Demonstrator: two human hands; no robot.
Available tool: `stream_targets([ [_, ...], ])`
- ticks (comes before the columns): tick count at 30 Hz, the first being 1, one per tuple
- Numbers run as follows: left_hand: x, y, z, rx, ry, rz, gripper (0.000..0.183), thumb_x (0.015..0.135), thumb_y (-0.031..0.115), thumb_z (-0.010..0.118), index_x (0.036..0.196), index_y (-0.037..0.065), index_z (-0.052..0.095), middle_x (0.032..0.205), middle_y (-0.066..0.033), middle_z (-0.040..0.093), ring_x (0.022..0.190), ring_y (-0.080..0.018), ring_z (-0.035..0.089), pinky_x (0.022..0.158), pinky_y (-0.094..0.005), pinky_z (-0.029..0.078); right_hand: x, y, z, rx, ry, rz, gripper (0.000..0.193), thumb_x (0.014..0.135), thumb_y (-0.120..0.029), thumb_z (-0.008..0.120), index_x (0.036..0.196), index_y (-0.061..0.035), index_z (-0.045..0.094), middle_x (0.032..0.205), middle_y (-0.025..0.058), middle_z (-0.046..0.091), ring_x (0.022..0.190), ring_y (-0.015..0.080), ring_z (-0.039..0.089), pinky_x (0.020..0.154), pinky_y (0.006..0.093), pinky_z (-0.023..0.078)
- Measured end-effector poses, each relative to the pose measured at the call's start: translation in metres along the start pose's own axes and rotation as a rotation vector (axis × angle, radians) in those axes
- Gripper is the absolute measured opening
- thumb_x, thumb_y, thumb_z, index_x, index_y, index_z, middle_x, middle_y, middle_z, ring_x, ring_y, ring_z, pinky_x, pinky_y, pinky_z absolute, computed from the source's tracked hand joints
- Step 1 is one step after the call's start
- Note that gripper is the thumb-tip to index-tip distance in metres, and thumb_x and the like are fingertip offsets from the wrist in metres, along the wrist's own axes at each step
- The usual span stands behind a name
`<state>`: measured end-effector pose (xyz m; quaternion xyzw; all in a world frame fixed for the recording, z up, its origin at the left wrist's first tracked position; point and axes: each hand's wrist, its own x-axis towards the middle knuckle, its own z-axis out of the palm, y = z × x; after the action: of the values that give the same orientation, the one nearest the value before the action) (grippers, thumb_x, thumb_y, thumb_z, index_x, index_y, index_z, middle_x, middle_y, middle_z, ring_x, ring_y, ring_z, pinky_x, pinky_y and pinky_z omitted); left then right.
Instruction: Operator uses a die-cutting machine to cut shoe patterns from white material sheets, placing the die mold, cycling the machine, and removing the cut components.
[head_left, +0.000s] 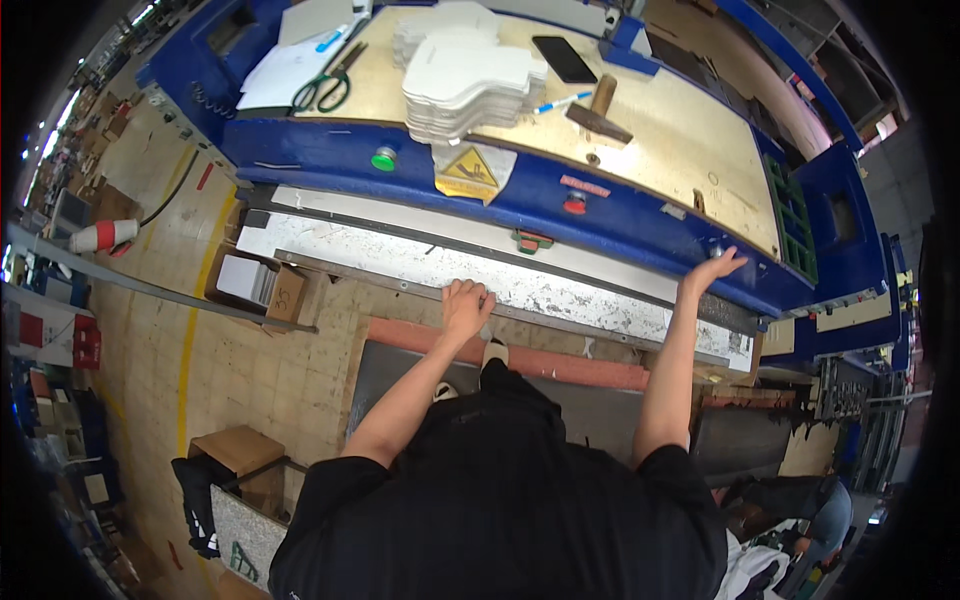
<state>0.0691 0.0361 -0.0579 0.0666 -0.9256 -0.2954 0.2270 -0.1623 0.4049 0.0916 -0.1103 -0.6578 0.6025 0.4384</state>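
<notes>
My left hand (467, 308) rests with bent fingers on the front edge of a long, worn white metal bed (570, 296), which lies beneath a blue machine beam. My right hand (710, 272) reaches up to the right part of the blue front panel (640, 222). Its thumb and fingers are around a small silver knob (717, 250), partly covered by the hand. Left of it on the same panel are a red push button (575, 205) and a green push button (383, 158).
On the wooden top lie stacked white cut pieces (465, 85), a hammer (601, 115), a phone (564, 59), scissors (328, 88) and a marker (562, 103). A cardboard box (285, 300) stands at the bed's left end. Behind, to the lower right, is another person (800, 510).
</notes>
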Motion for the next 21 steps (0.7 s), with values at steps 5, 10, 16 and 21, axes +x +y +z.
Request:
stream_targets([
  [5, 0.006, -0.001, -0.012, 0.046, 0.002, 0.043, 0.022, 0.087, 0.030, 0.063, 0.078, 0.010, 0.065, 0.084, -0.0082, 0.062, 0.090, -0.0292, 0.053, 0.083, -0.0433, 0.037, -0.069, 0.046, -0.082, 0.012, -0.277, 0.301, 0.083, 0.094, -0.061, 0.046, 0.156, -0.0147, 0.016, 0.154, 0.0076, 0.031, 0.137, 0.0254, 0.033, 0.109, 0.0442, 0.025],
  [10, 0.005, -0.001, -0.011, 0.106, -0.110, 0.035, 0.025, 0.090, 0.032, 0.058, 0.086, 0.009, 0.067, 0.089, -0.0113, 0.063, 0.093, -0.0310, 0.053, 0.086, -0.0446, 0.037, -0.199, 0.040, -0.105, -0.398, -0.779, -0.038, 0.054, 0.098, -0.032, 0.056, 0.137, 0.0037, 0.045, 0.137, 0.0254, 0.046, 0.128, 0.0363, 0.044, 0.110, 0.0424, 0.032],
  [16, 0.006, 0.004, -0.007, 0.115, -0.117, 0.040, 0.026, 0.090, 0.032, 0.058, 0.090, 0.006, 0.065, 0.095, -0.0129, 0.062, 0.097, -0.0320, 0.052, 0.089, -0.0454, 0.038, -0.260, 0.003, -0.104, -0.673, -0.912, -0.461, 0.055, 0.081, -0.037, 0.071, 0.127, -0.0111, 0.058, 0.130, 0.0163, 0.047, 0.127, 0.0362, 0.039, 0.107, 0.0500, 0.028],
  [21, 0.006, 0.002, -0.006, 0.150, -0.070, 0.070, 0.024, 0.089, 0.030, 0.061, 0.094, 0.007, 0.063, 0.099, -0.0141, 0.060, 0.099, -0.0338, 0.052, 0.088, -0.0464, 0.040, -0.255, 0.003, -0.098, -0.721, -0.983, -0.409, 0.058, 0.077, -0.034, 0.073, 0.128, -0.0131, 0.057, 0.127, 0.0160, 0.047, 0.128, 0.0352, 0.039, 0.108, 0.0483, 0.027],
])
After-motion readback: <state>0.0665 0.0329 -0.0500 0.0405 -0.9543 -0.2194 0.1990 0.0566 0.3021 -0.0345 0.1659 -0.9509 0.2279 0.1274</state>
